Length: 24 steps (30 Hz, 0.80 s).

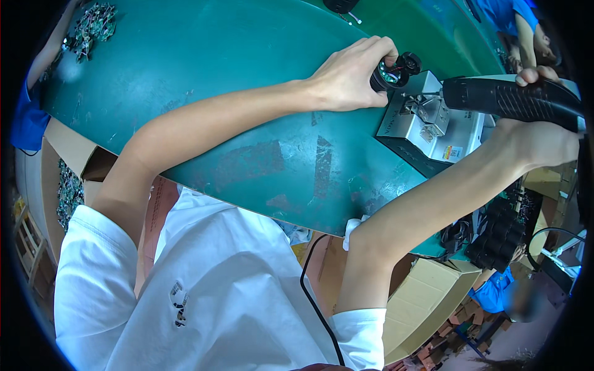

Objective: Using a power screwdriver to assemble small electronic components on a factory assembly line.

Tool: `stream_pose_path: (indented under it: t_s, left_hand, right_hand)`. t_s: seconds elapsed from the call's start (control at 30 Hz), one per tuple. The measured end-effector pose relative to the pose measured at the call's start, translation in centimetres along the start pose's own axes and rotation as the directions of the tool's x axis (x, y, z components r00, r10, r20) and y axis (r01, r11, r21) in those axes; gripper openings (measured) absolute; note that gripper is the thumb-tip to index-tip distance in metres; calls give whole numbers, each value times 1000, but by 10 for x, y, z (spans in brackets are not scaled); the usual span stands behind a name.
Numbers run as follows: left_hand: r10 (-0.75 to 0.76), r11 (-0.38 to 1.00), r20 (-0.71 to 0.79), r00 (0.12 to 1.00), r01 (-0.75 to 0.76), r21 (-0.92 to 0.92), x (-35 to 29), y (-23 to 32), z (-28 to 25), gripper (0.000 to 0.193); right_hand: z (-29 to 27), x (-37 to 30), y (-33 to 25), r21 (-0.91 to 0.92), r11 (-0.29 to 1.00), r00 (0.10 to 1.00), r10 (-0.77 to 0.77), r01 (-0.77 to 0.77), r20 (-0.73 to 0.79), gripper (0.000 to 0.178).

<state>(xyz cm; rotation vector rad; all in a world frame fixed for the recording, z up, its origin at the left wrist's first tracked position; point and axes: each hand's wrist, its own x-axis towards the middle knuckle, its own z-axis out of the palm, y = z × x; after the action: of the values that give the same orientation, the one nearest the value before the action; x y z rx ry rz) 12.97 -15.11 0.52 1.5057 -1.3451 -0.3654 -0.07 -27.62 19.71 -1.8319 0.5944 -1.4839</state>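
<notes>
Over the green worktable (247,123) and its silver screw feeder (403,130), the black electric screwdriver (489,99) grasped in the right hand (544,141) lies along three-to-nine o'clock, while the left hand (352,73) grips a round black housing (390,77) at ten o'clock from the bit (428,94).

On the table (204,55), at the far left, lay a heap of wired parts (93,28); toward the far side, right of the middle, stood a cylinder (340,5). The left hand (352,74) held a round housing (387,79) just left of a box-shaped device (405,133). A power screwdriver (489,98) in the right hand (544,143) pointed leftward, its tip by the device's top, though whether they touched could not be told. Below the table's left edge stood an open carton (54,179) with small parts (69,198) inside; another carton (421,297) stood below the near right edge.
</notes>
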Motion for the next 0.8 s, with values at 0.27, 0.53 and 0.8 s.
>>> stream_pose_path:
  t_s: [0.27, 0.53, 0.8]
  left_hand:
    - [100, 994, 41, 994, -99, -37, -2, -5, 1, 55]
    - [132, 991, 26, 991, -131, -29, 1, -4, 5, 55]
    - [125, 991, 21, 992, -124, -43, 2, -7, 3, 52]
  right_hand:
    - [32, -19, -17, 127, 955, 963, -267, 270, -39, 82]
    - [31, -6, -4, 282, 948, 989, -146, 149, -30, 76]
    - [33, -9, 5, 147, 967, 977, -211, 209, -4, 70]
